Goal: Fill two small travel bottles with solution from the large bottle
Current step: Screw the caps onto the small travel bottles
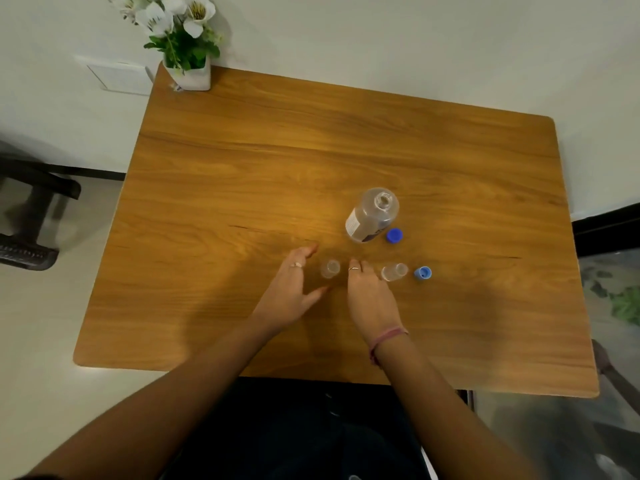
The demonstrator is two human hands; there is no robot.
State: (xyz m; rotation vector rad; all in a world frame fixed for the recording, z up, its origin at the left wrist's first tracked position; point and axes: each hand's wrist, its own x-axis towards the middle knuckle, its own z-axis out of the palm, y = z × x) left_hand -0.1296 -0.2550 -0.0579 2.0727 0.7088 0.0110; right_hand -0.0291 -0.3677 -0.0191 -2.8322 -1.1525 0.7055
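At frame centre on the desk (242, 150), my left hand (291, 292) and right hand (370, 299) lie released, flanking one light, tippy travel bottle (330, 269); I'd pinch its body. The large bottle (372, 214) stands uncapped above.

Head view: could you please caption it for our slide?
Both hands flank an uncapped travel bottle; open large bottle stands behind.

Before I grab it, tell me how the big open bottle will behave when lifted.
The big bottle stands uncapped, its blue cap lying on the table beside it, so tilting or jolting it would probably spill liquid. It looks like clear plastic, so probably squeezable; a hard grip could push solution out. It appears partly filled, so expect some weight and sloshing.
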